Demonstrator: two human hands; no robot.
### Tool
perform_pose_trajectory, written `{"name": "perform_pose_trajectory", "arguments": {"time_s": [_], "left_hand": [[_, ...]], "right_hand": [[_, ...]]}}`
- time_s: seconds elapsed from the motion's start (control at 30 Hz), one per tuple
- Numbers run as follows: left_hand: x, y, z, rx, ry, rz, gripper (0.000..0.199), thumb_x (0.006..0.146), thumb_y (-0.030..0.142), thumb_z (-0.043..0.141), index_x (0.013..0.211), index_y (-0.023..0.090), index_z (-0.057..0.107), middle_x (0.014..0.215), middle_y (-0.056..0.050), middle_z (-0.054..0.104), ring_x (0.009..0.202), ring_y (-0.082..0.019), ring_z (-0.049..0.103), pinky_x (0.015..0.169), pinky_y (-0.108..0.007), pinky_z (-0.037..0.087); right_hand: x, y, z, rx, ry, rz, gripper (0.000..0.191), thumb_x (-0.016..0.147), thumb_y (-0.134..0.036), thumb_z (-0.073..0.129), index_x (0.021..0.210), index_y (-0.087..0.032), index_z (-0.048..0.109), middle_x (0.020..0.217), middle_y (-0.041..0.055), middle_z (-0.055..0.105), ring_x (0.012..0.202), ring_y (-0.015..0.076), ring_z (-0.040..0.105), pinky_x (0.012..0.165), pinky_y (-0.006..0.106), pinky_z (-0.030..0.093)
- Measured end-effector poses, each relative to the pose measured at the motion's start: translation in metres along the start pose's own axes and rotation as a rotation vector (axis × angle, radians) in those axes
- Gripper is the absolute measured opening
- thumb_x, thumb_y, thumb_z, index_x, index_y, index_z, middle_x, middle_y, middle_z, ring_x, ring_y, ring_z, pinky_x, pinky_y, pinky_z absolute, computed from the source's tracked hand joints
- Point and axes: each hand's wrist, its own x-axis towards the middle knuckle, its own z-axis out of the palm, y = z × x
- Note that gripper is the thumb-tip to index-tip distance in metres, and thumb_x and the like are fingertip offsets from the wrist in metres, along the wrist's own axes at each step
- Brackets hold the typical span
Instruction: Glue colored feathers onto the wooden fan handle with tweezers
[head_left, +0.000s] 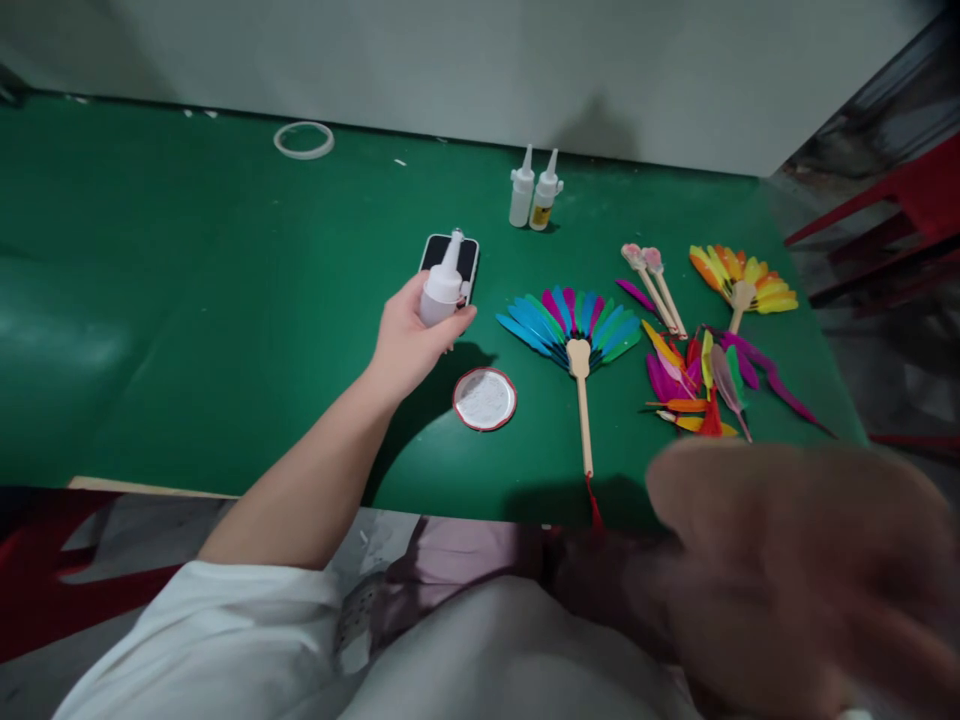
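A white glue bottle (441,298) with a narrow nozzle stands upright in my left hand (412,340), whose fingers wrap round it. Behind the bottle lies a phone (469,258). Just right of this hand is a round white lid (485,399) with a red rim. My right hand (802,570) is a large blur at the lower right, close to the camera; its fingers are smeared by motion. Nearby lies a feather fan (577,330) in blue, green and purple, with a wooden handle and a red tassel. Loose coloured feathers (694,380) lie above my right hand.
Two more glue bottles (521,198) stand toward the wall. Wooden sticks with pink tops (655,280) lie beside a yellow and orange feather fan (744,280). A white ring (304,141) rests at the back left of the green table (187,300). Red stools (915,200) flank the table.
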Motion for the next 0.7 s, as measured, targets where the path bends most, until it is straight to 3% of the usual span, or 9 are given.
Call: {"name": "perform_pose_trajectory", "arguments": {"time_s": [0.07, 0.13, 0.23, 0.37, 0.43, 0.7], "left_hand": [[0.0, 0.001, 0.001, -0.004, -0.014, 0.005, 0.021, 0.068, 0.024, 0.071, 0.083, 0.018, 0.057, 0.066, 0.004, 0.052, 0.043, -0.003, 0.044, 0.037, -0.016, 0.038], [-0.001, 0.002, 0.001, 0.0, -0.029, 0.008, 0.02, 0.069, 0.025, 0.07, 0.082, 0.018, 0.057, 0.067, 0.003, 0.052, 0.043, -0.003, 0.044, 0.038, -0.016, 0.037], [0.0, 0.002, 0.001, 0.013, -0.033, 0.006, 0.02, 0.069, 0.025, 0.07, 0.083, 0.018, 0.057, 0.067, 0.003, 0.053, 0.043, -0.004, 0.044, 0.038, -0.016, 0.036], [0.0, 0.003, 0.0, 0.027, -0.029, 0.007, 0.02, 0.07, 0.026, 0.07, 0.084, 0.018, 0.057, 0.066, 0.003, 0.052, 0.045, -0.004, 0.044, 0.04, -0.017, 0.037], [-0.001, 0.004, 0.0, 0.031, -0.031, 0.001, 0.02, 0.07, 0.027, 0.069, 0.083, 0.018, 0.057, 0.065, 0.003, 0.052, 0.045, -0.004, 0.044, 0.04, -0.017, 0.037], [-0.001, 0.005, -0.001, 0.032, -0.015, 0.004, 0.02, 0.071, 0.027, 0.07, 0.082, 0.018, 0.055, 0.067, 0.003, 0.052, 0.045, -0.004, 0.044, 0.04, -0.017, 0.037]], "right_hand": [[0.046, -0.037, 0.025, 0.066, -0.217, 0.193, 0.016, 0.071, -0.036, 0.069, 0.066, -0.023, 0.061, 0.051, -0.0043, 0.053, 0.038, 0.0088, 0.049, 0.037, 0.023, 0.034], [0.081, -0.065, 0.048, 0.058, -0.418, 0.373, 0.019, 0.069, -0.037, 0.072, 0.07, -0.025, 0.056, 0.057, -0.0033, 0.054, 0.046, 0.0111, 0.052, 0.041, 0.025, 0.04], [0.099, -0.058, 0.072, -0.114, -0.558, 0.484, 0.021, 0.071, -0.036, 0.07, 0.075, -0.023, 0.055, 0.066, -0.0018, 0.058, 0.053, 0.0113, 0.055, 0.051, 0.027, 0.046], [0.081, -0.009, 0.086, -0.057, -0.55, 0.517, 0.025, 0.07, -0.035, 0.071, 0.086, -0.023, 0.056, 0.074, -0.0018, 0.061, 0.062, 0.0128, 0.059, 0.058, 0.027, 0.051], [0.072, 0.003, 0.086, -0.1, -0.582, 0.484, 0.022, 0.072, -0.033, 0.071, 0.087, -0.022, 0.059, 0.076, -0.0012, 0.063, 0.064, 0.0124, 0.06, 0.061, 0.028, 0.05], [0.069, 0.005, 0.082, -0.242, -0.456, 0.422, 0.019, 0.071, -0.036, 0.071, 0.075, -0.02, 0.062, 0.073, 0.0013, 0.066, 0.067, 0.0154, 0.063, 0.061, 0.03, 0.05]]}}
